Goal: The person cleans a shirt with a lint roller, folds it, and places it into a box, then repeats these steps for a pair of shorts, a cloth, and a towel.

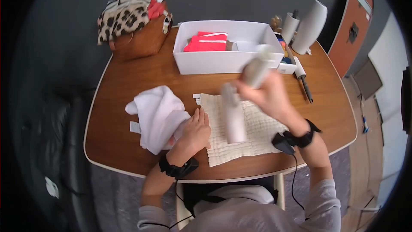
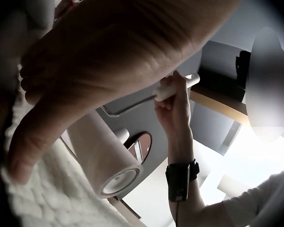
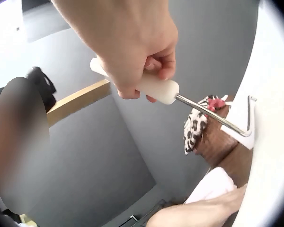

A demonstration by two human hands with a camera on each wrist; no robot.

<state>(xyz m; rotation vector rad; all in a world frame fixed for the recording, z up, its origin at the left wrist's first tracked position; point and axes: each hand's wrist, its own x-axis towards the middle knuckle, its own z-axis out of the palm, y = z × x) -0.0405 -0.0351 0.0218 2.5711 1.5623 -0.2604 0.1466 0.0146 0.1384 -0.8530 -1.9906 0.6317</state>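
My right hand (image 1: 272, 96) grips the white handle (image 3: 156, 89) of a lint roller, its fingers curled round it. A bent metal rod (image 3: 210, 113) joins the handle to the pale roller (image 1: 234, 122), which is blurred in the head view and tilted over the cream quilted cloth (image 1: 218, 151). In the left wrist view the roller (image 2: 104, 156) shows its round end; whether it touches the cloth is unclear. My left hand (image 1: 195, 133) rests with extended fingers at the cloth's left edge, beside a crumpled pale pink cloth (image 1: 156, 111).
A white box (image 1: 227, 63) with red cloths (image 1: 208, 42) stands at the back. Behind right are a small organizer, a white bottle (image 1: 310, 28) and another lint roller (image 1: 302, 75). A brown bag (image 1: 141, 43) with leopard-print fabric sits back left.
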